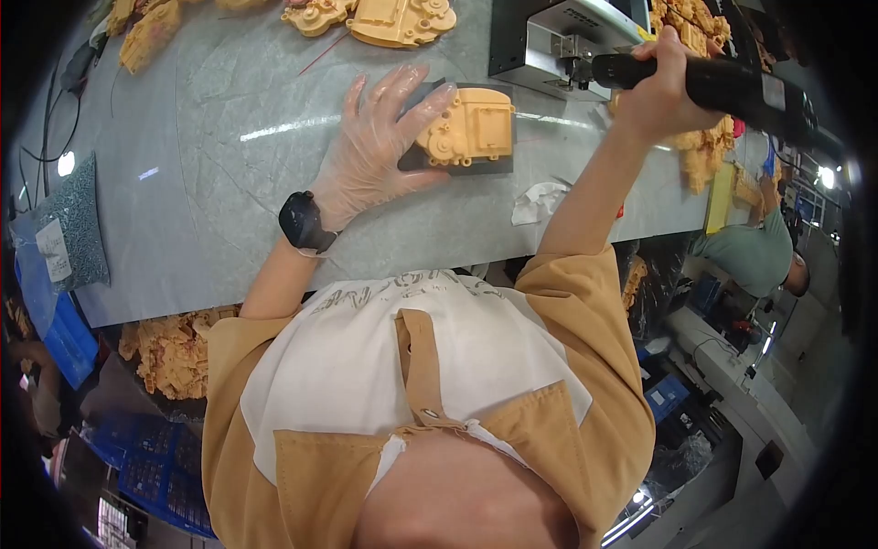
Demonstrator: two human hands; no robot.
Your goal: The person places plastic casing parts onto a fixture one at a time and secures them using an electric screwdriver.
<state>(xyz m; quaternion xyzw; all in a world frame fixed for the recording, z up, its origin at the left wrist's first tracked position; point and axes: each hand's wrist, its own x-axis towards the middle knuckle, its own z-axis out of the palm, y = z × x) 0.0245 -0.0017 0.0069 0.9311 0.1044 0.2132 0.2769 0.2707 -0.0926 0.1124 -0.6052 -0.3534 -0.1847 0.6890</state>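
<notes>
On a dark flat pad (pixel 501 165) lies a yellow-orange plastic housing (pixel 476 126) with a raised square panel and round bosses. My left hand (pixel 380 137), in a clear glove, holds the housing by its left end. Its thumb is at the near corner and its index finger at the far corner, with the other fingers stretched beyond. To the right, my right hand (pixel 663 96) is wrapped round a thick black cylindrical tool or handle (pixel 722 84). The left end of that cylinder meets the metal fitting on a silver-and-black machine (pixel 558 55); whether they are joined I cannot tell.
More housings (pixel 393 18) lie at the table's far edge, and a heap of yellow-orange parts (pixel 700 151) is at the right. Crumpled white tissue (pixel 540 203) rests near the front edge. A bag of grey-green pellets (pixel 78 224) sits left. Another person (pixel 750 252) works at far right.
</notes>
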